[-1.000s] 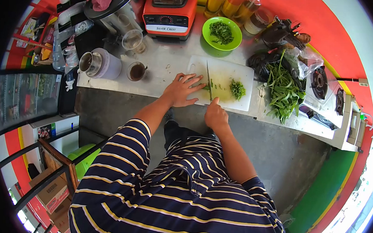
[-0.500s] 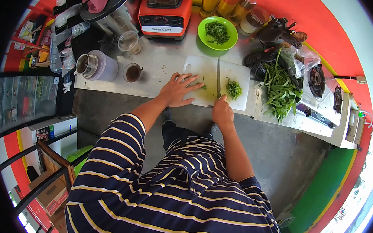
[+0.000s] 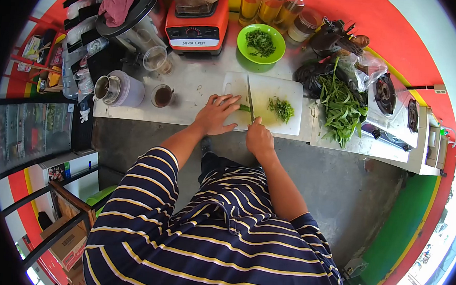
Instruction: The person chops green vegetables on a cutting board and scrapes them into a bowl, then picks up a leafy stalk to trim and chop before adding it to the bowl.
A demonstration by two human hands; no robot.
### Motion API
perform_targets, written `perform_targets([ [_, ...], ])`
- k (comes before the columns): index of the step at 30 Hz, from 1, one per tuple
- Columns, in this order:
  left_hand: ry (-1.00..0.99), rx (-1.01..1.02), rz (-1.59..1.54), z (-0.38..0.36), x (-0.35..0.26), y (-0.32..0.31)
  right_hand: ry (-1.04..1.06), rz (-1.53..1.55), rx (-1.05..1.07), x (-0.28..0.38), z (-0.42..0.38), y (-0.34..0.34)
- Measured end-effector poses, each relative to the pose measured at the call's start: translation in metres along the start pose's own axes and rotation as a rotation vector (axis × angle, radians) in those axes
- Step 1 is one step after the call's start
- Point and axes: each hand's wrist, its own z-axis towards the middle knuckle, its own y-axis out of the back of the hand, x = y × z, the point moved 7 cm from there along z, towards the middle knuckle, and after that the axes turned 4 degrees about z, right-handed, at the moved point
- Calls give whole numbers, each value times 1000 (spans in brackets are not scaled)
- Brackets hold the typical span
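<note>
My left hand (image 3: pixel 216 115) lies on the left part of the white cutting board (image 3: pixel 293 89), fingers stretched out and thumb apart. Its fingertips are beside a short bit of green stems (image 3: pixel 244 108), partly hidden by the hand. My right hand (image 3: pixel 260 139) is closed around the handle of a kitchen knife (image 3: pixel 250 94). The blade points away from me and stands just right of those stems. Chopped greens (image 3: pixel 281 110) form a loose pile on the right half of the board. Behind the board, a green bowl (image 3: pixel 276 55) contains more chopped leaves.
To the right lie whole leafy greens (image 3: pixel 341 107) beside a gas stove (image 3: pixel 394 113). A red blender (image 3: pixel 195 33) and oil bottles (image 3: pixel 273 7) stand at the back. On the left are a glass of brown liquid (image 3: pixel 162 95), a plastic cup (image 3: pixel 157 60) and a metal-topped jug (image 3: pixel 121 89).
The knife and my right hand have moved left, from beside the chopped pile to the stems. The pile is more spread out leftward. My left hand's fingers have drawn closer together.
</note>
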Motion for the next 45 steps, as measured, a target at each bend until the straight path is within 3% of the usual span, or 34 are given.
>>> perform_targets([
  [8,-34,-49,-55,0,0,5,-79,-185,-43,12,14,-8],
  [14,-45,-76,-37,-1,1,3,-135,-114,107,12,12,9],
  [17,-43,-73,-47,-1,1,5,-164,-60,35,1,-2,-16],
  [26,-23,-106,-28,-2,-3,4,-127,-112,105,15,17,16],
  [32,-22,-95,-22,-1,-1,-1,-112,-146,85,12,2,-15],
  [35,-19,-119,1,-1,-6,4,-27,-169,26,18,16,0],
  [42,2,-104,16,-1,-7,3,-58,-19,50,13,6,-10],
  [45,-1,-87,4,2,-6,2,-42,-122,64,15,10,-11],
])
